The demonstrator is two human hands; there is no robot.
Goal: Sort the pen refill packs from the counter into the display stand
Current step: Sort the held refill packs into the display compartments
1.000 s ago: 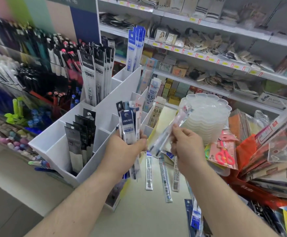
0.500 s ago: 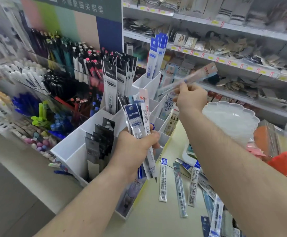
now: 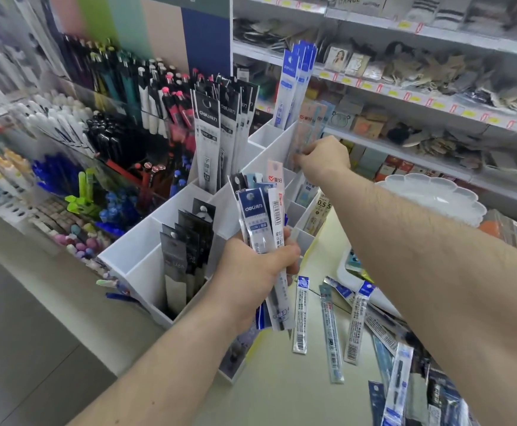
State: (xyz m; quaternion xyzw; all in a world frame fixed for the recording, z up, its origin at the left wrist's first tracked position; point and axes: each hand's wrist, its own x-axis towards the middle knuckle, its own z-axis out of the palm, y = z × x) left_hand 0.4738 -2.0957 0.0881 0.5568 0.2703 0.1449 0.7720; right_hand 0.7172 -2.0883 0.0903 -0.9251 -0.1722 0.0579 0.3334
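A white tiered display stand (image 3: pixel 134 256) with several compartments stands on the counter, holding black, grey and blue refill packs. My left hand (image 3: pixel 251 269) grips a bundle of refill packs (image 3: pixel 262 222) upright in front of the stand. My right hand (image 3: pixel 322 158) pinches one clear refill pack (image 3: pixel 302 138) and holds it upright in a compartment on the stand's right side, beside packs with pink tops. Several loose refill packs (image 3: pixel 331 327) lie flat on the pale counter (image 3: pixel 282 388) below my right forearm.
Racks of pens (image 3: pixel 103 118) fill the left. Shelves of small goods (image 3: pixel 420 87) run along the back right. A stack of white scalloped palettes (image 3: pixel 429 195) sits right of the stand, and more packaged goods pile at the right edge.
My right hand has carried the clear pack from over the counter up to the stand and lowered it upright into a right-side compartment. My left hand keeps its bundle.
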